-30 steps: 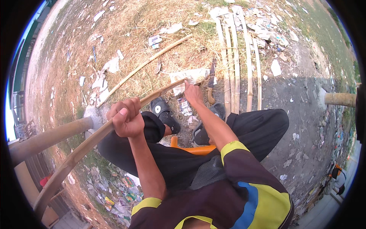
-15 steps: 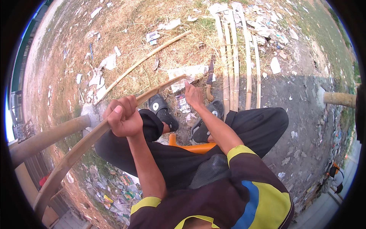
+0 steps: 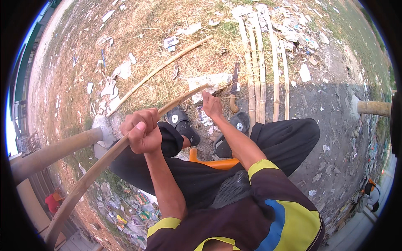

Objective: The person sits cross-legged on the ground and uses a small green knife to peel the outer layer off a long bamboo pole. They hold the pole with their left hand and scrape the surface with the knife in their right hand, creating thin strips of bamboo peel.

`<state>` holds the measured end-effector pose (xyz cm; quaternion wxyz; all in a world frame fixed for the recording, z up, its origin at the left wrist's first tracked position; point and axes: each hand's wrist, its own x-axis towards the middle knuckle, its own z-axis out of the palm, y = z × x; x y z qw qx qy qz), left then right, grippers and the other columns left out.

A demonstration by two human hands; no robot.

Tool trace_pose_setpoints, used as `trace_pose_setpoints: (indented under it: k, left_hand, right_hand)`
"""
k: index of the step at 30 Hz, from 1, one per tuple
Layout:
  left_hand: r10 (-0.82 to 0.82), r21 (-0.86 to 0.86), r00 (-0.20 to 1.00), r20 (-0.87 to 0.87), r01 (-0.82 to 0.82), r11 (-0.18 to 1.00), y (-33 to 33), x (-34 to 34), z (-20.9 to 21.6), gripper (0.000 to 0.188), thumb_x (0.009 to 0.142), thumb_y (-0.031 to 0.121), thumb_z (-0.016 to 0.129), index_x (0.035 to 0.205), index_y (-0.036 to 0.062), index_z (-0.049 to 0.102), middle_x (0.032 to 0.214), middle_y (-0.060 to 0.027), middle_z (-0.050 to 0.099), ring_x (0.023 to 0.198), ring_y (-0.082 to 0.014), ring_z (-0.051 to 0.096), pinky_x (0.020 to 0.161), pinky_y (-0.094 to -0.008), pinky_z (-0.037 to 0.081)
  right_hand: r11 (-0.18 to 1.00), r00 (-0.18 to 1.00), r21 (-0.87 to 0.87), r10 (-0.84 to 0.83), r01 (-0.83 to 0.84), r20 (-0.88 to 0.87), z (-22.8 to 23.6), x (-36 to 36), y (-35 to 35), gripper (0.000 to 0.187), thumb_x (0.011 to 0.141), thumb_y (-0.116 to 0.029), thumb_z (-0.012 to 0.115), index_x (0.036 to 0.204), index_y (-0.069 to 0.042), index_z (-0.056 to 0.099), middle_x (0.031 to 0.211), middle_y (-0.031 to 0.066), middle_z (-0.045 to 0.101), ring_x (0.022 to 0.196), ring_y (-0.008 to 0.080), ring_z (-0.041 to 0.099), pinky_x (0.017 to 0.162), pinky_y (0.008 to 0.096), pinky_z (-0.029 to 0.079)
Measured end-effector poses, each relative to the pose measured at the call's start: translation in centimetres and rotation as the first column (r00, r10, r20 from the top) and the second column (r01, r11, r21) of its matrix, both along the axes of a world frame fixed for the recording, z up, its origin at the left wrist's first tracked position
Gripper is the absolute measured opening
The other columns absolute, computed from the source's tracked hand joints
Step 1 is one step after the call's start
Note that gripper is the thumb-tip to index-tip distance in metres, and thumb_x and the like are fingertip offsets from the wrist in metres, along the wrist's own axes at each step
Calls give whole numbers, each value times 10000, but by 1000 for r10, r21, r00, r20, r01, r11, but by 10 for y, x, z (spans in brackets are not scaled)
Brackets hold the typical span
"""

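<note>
My left hand (image 3: 142, 130) is wrapped in a fist round a long bamboo strip (image 3: 94, 170). The strip slants from the lower left up to a narrow tip between my feet. Right by that tip is my right hand (image 3: 212, 105), its fingers curled together; whether they pinch the strip's end or something thin is hidden. Past the right hand, a large knife (image 3: 235, 79) with a dark blade and a curved wooden handle lies on the ground. Several split bamboo strips (image 3: 262, 75) lie side by side to its right.
Another bamboo strip (image 3: 161, 70) lies on the dry grass ahead. Thick bamboo poles stand at the left (image 3: 58, 150) and right (image 3: 374, 108). An orange seat edge (image 3: 220, 163) shows between my legs. Paper and plastic litter covers much of the ground. At far right is another person (image 3: 370, 194).
The whole view has shifted slightly. My left hand and the bamboo strip have moved a little to the right, and the right hand stays by the strip's tip.
</note>
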<state>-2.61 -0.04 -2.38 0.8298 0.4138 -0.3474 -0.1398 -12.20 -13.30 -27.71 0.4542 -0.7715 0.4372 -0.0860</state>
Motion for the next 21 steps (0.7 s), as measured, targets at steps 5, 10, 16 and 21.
trace_pose_setpoints:
  k: [5,10,16,21]
  left_hand:
    - [-165,50,980,111,160,986,-5,-4,9,349,697,131,522,503,70,239,403,-13,241,348,-116,167,382,-295,136]
    - [-174,64,977,120,167,984,-8,-7,10,354,689,140,526,500,69,236,403,-14,232,342,-121,163,380,-290,140]
    - [-182,64,976,120,175,982,-8,-8,13,361,687,140,530,494,71,232,405,-12,228,339,-119,170,380,-289,140]
    - [-143,58,986,90,138,989,-5,-4,10,370,686,140,541,483,69,239,397,-6,234,337,-116,167,380,-288,140]
  right_hand:
    - [979,981,-92,172,-180,-86,19,-14,-20,621,985,-476,275,861,-6,662,803,284,644,812,462,621,763,535,475]
    - [964,943,-99,217,-249,-253,42,-22,-39,675,982,-510,252,875,-4,686,818,279,653,829,466,631,776,539,486]
    - [984,901,-69,121,-165,-418,-6,-35,-39,668,986,-505,252,845,-4,671,790,275,648,815,447,634,774,527,482]
    - [980,983,-164,88,-115,-163,-3,-35,-17,651,991,-490,245,783,-1,622,761,273,634,765,433,625,737,524,457]
